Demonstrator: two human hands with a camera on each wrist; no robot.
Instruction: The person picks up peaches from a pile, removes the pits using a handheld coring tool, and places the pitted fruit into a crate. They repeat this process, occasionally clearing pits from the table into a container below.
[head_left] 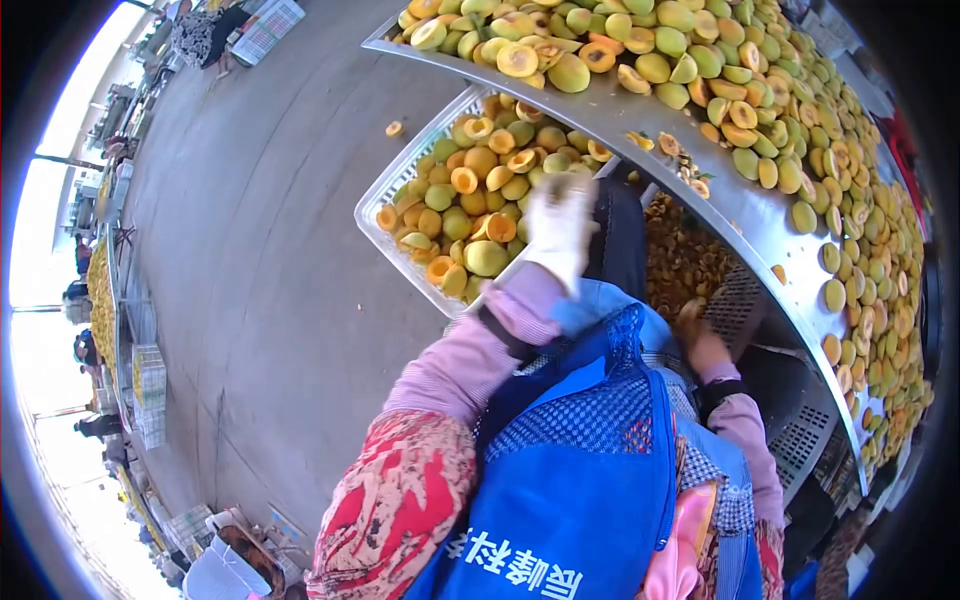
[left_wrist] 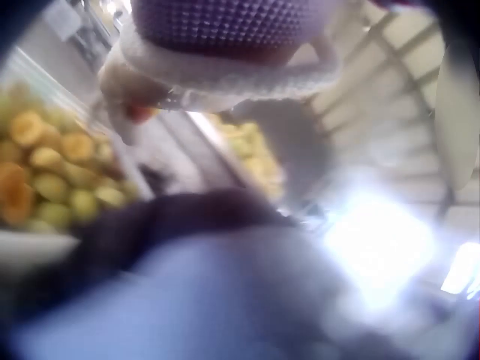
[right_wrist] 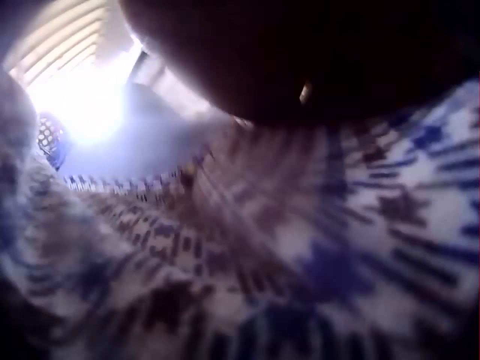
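Observation:
My left hand (head_left: 560, 225), in a white glove and blurred, is over the near right side of a white crate (head_left: 408, 268) full of halved apricots (head_left: 487, 258). In the left wrist view a small orange piece of apricot (left_wrist: 141, 112) shows among the curled gloved fingers. Lower, under the metal table's edge, is my right hand (head_left: 705, 345), blurred beside a dark crate (head_left: 738, 305) and a heap of brown pits (head_left: 685, 255). I cannot tell whether the right hand holds anything. The right wrist view shows mostly patterned cloth (right_wrist: 300, 225) and a dark shape.
A metal table (head_left: 745, 215) curves along the right, heaped with apricot halves (head_left: 740, 90). One apricot piece (head_left: 394, 129) lies on the grey floor (head_left: 270, 210). Stacked crates (head_left: 148, 395) and another fruit-covered table (head_left: 103, 310) stand at left. A person (head_left: 205, 38) sits far off.

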